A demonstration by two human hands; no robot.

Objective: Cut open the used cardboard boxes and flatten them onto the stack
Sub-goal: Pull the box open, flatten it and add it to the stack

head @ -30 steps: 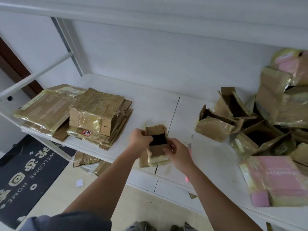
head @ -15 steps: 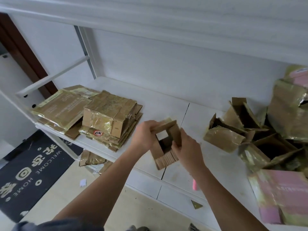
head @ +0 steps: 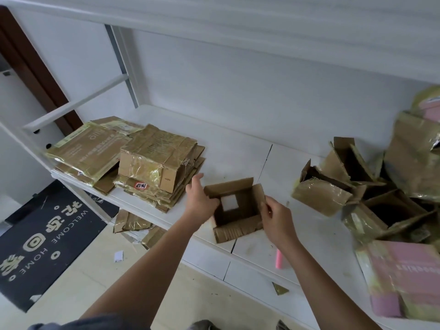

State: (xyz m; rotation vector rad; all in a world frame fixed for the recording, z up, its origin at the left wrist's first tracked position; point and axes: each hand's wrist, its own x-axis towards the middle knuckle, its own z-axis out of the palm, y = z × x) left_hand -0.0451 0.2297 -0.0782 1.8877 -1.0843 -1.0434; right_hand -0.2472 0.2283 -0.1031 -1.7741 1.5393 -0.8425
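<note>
Now the small box (head: 235, 208) is spread into an open square tube on the white shelf (head: 240, 148), right of the flattened stack (head: 152, 163). Left hand (head: 201, 201) grips its left wall, fingers curled inside; right hand (head: 277, 220) pinches the right wall.

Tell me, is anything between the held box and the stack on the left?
Nothing visible. The box, held by the left hand and right hand, has only bare shelf between it and the stack.
</note>
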